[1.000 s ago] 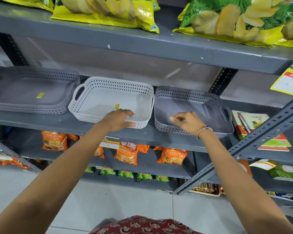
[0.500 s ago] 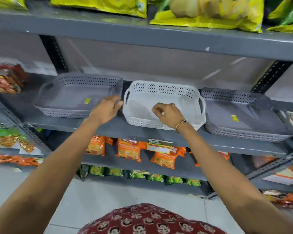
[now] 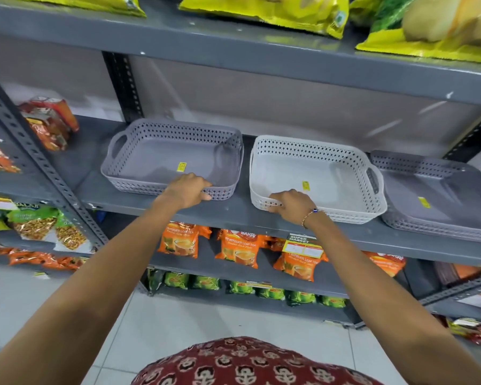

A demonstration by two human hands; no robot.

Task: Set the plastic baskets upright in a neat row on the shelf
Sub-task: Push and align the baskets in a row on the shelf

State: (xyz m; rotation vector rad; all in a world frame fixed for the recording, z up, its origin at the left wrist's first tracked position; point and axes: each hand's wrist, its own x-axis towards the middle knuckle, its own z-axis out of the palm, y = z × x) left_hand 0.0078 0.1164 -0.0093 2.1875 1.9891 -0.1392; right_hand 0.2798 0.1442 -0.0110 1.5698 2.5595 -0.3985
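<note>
Three shallow perforated plastic baskets stand upright, open side up, side by side on the grey metal shelf. The left grey basket has my left hand gripping its front rim. The white basket in the middle has my right hand gripping its front left corner. A second grey basket sits at the right, partly cut off by the frame edge. Each basket has a small yellow sticker inside.
Red and orange snack packets lie at the left end of the same shelf. Yellow chip bags rest on the shelf above. Orange tea packets fill the shelf below. A slotted upright post stands at the left.
My hands shifted left from the white and right grey baskets to the left grey and white baskets. The view panned left, so the baskets sit further right in frame.
</note>
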